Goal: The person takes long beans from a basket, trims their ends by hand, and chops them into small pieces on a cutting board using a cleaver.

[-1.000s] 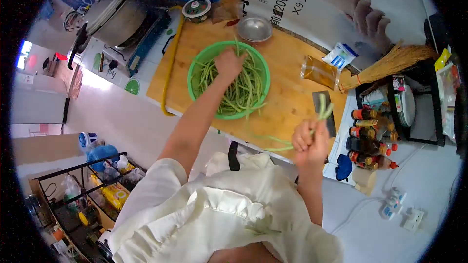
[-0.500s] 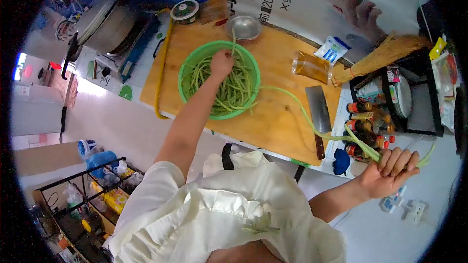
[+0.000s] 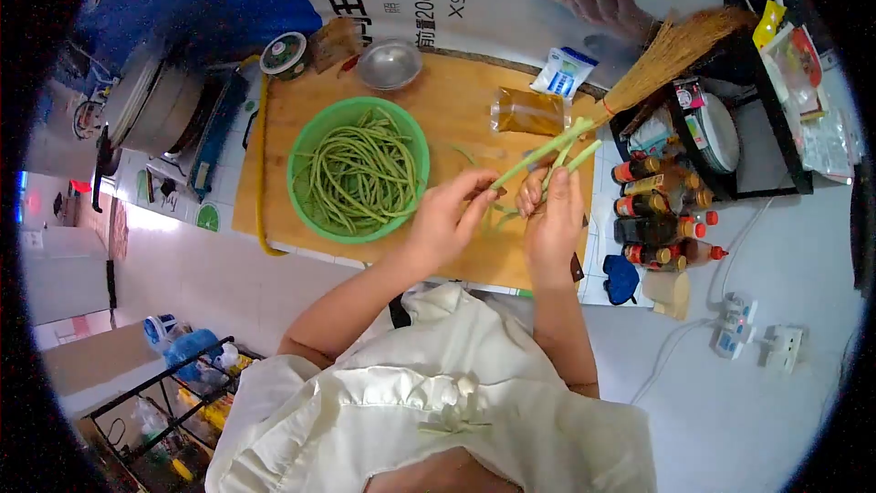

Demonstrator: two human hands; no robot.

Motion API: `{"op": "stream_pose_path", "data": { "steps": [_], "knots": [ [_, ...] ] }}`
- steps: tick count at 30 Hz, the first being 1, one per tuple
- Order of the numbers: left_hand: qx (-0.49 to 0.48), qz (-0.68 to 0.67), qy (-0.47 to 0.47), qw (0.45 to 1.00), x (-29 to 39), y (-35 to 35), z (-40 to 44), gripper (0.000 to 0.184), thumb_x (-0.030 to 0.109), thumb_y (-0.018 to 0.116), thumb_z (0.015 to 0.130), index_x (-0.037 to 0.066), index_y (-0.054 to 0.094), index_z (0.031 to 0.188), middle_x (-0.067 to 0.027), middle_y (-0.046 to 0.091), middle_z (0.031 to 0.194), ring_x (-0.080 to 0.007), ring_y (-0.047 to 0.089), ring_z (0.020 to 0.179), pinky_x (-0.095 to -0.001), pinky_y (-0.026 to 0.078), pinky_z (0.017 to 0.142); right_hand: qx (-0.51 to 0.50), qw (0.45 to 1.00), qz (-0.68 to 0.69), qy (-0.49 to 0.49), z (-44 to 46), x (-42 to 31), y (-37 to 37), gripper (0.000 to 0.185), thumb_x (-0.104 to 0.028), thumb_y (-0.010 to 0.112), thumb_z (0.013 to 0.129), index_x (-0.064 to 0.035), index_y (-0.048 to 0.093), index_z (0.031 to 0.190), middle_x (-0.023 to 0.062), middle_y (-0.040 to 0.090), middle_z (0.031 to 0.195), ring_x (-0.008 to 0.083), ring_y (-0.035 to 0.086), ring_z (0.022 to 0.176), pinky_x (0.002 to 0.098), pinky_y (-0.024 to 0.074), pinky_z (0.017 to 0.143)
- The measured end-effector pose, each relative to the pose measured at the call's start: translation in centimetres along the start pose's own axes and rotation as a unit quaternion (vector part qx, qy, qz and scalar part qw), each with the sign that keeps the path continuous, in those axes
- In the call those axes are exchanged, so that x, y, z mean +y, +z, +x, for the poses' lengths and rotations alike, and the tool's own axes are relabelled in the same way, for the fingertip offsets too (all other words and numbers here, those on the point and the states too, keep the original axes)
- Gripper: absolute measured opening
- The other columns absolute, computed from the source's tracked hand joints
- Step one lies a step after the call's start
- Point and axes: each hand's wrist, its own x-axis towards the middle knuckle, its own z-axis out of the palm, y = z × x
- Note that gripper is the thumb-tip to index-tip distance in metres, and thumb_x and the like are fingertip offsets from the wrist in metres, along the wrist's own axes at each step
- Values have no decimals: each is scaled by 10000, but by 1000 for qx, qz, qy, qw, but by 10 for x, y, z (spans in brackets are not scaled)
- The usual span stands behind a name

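Note:
Over the right part of the wooden cutting board (image 3: 456,91), both my hands hold long beans (image 3: 577,132). My left hand (image 3: 452,219) pinches one end of a bean between thumb and fingertips. Close beside it, my right hand (image 3: 555,228) is wrapped round several pale green beans whose ends stick up past the fingers. To the left, a green basin (image 3: 294,164) holds a heap of long beans (image 3: 356,173). Behind my right hand, only the dark handle end of the kitchen knife (image 3: 577,267) shows.
A metal bowl (image 3: 390,66), a lidded pot (image 3: 283,55) and a bag of brown liquid (image 3: 529,111) lie along the board's back. To the right are a straw brush (image 3: 666,59), several sauce bottles (image 3: 652,205) and a blue cloth item (image 3: 621,279). A yellow hose (image 3: 262,155) runs left.
My left hand has left the basin and now pinches a bean over the board. My right hand has come in from the far right with its beans. The camera view has shifted.

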Motion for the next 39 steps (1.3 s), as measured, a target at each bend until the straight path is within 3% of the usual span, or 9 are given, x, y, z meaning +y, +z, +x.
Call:
{"op": "stream_pose_path", "data": {
  "steps": [9, 13, 15, 18, 21, 23, 26, 31, 39],
  "knots": [
    [-67, 116, 24, 991, -4, -3, -17, 214, 38, 587, 829, 5, 585, 1041, -150, 634, 953, -266, 621, 886, -342, 489, 745, 32, 996, -76, 11, -16, 8, -13, 200, -248, 416, 975, -59, 467, 1017, 3, 476, 749, 78, 450, 654, 217, 368, 577],
    [-33, 206, 20, 978, -45, -38, -23, 219, 130, 596, 846, 41, 600, 1046, -141, 638, 984, -286, 614, 909, -372, 474, 804, 25, 995, -20, -93, -11, -3, -34, 266, -306, 376, 968, -56, 445, 910, 52, 465, 775, 177, 469, 728, 344, 400, 708],
    [26, 254, -49, 966, -72, -68, -16, 207, 99, 595, 841, 45, 603, 1041, -140, 637, 984, -287, 617, 908, -366, 476, 803, 8, 998, 16, -63, -15, -12, -58, 258, -329, 388, 968, -79, 442, 927, 27, 432, 720, 128, 414, 612, 275, 370, 558],
    [86, 376, 41, 922, -103, -111, -2, 147, 30, 610, 773, 48, 623, 919, -123, 630, 866, -299, 599, 804, -375, 484, 697, 122, 989, 40, -67, -23, -28, -57, 276, -355, 402, 965, -83, 445, 948, 3, 405, 694, 79, 325, 533, 223, 270, 441],
    [18, 418, 62, 906, -123, -129, 1, 189, 23, 646, 709, 55, 620, 893, -111, 617, 850, -297, 582, 850, -393, 475, 740, 78, 989, 63, -105, -25, -41, -66, 259, -336, 388, 974, -84, 437, 935, -12, 369, 680, 56, 256, 501, 210, 221, 435],
    [-146, 475, -23, 867, -127, -128, 1, 363, 55, 661, 710, 123, 601, 1061, -143, 581, 1140, -344, 494, 1125, -440, 385, 967, 64, 989, 70, -117, -25, -44, -66, 254, -330, 381, 977, -87, 427, 920, -10, 367, 679, 57, 253, 499, 210, 220, 435],
    [-219, 488, -50, 843, -134, -126, -2, 397, 90, 677, 707, 140, 591, 1092, -154, 543, 1204, -356, 453, 1171, -437, 362, 993, 59, 989, 64, -123, -24, -46, -60, 246, -325, 373, 979, -98, 403, 889, -4, 366, 670, 58, 254, 491, 213, 222, 429],
    [-141, 400, -165, 890, -82, -139, 4, 331, 33, 628, 744, 134, 630, 1060, -66, 641, 1067, -300, 573, 1030, -399, 416, 951, 72, 991, 48, -106, -25, -40, -62, 235, -309, 358, 983, -105, 387, 870, -11, 337, 645, 58, 253, 477, 211, 221, 412],
    [-215, 375, -129, 892, -106, -172, 12, 234, 37, 600, 787, 74, 649, 1012, -109, 635, 1081, -294, 578, 1035, -372, 443, 919, 85, 989, 75, -95, -25, -36, -58, 264, -338, 374, 977, -119, 386, 829, -24, 309, 588, 61, 253, 447, 210, 221, 397]
  ]
}}
